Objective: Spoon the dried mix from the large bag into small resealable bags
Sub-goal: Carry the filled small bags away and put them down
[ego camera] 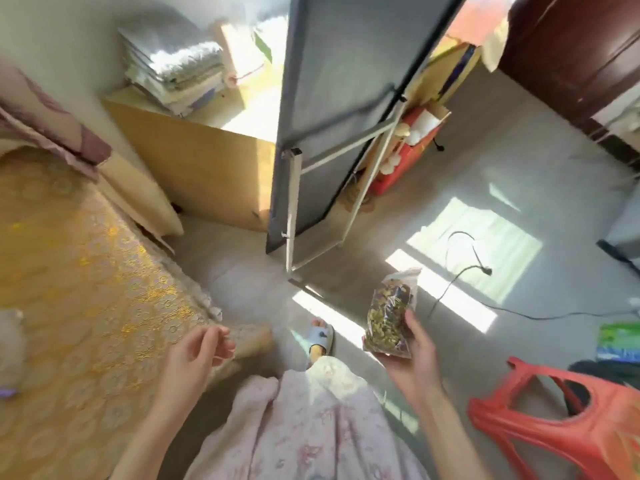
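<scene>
A small clear resealable bag (389, 315) filled with dried mix, yellow-green and purple, lies in my right hand (412, 355), whose fingers and thumb curl round its lower part. The bag stands roughly upright above the floor. My left hand (194, 355) hovers over the edge of the bed with loosely curled fingers and holds nothing. No large bag and no spoon are in view.
A bed with a golden cover (79, 278) fills the left. A grey folded table (325, 109) leans ahead beside a wooden cabinet (194, 168). A red plastic stool (561, 417) lies at the lower right. A black cable (485, 271) trails across the sunlit floor.
</scene>
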A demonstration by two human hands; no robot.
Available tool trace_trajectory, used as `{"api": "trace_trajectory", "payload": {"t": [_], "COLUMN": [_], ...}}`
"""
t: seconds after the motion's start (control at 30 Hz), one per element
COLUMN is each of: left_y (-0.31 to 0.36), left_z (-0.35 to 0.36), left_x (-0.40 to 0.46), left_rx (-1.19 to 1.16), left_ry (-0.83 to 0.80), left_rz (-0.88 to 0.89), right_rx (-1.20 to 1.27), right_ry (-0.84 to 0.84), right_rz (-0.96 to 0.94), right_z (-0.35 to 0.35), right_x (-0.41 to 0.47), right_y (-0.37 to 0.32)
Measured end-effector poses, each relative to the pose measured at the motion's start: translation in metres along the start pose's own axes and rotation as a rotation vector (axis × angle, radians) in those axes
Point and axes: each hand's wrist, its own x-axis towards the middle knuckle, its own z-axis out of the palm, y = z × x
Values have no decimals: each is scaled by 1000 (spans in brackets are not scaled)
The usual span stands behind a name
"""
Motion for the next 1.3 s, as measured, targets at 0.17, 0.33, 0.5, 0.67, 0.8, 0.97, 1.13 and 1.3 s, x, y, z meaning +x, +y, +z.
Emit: {"api": "trace_trajectory", "payload": {"t": [0.17,0.33,0.5,0.67,0.8,0.97,1.13,1.3], "left_y": [7,20,61,125,160,178,194,246], "left_z": [48,112,219,337,403,451,503,566], "left_x": [18,55,88,100,111,151,211,295], "left_rx": [100,243,322,315,320,400,396,418], "left_ry": [-147,-286,-433,-569,-646,-670,-622,-614], "left_rz": [28,37,95,189,259,260,179,122], "right_rx": [106,169,233,274,286,234,277,331], "right_ry": [168,283,364,398,462,514,550,591], "right_rz": [-109,-173,-238,-302,-333,-317,-325,-372], "right_z": [-45,-90,-134,-173,-191,-202,-206,-193], "right_x": [-5,0,18,39,58,101,166,242], "right_y": [-19,-51,-104,-163,-200,-250,-308,-380]}}
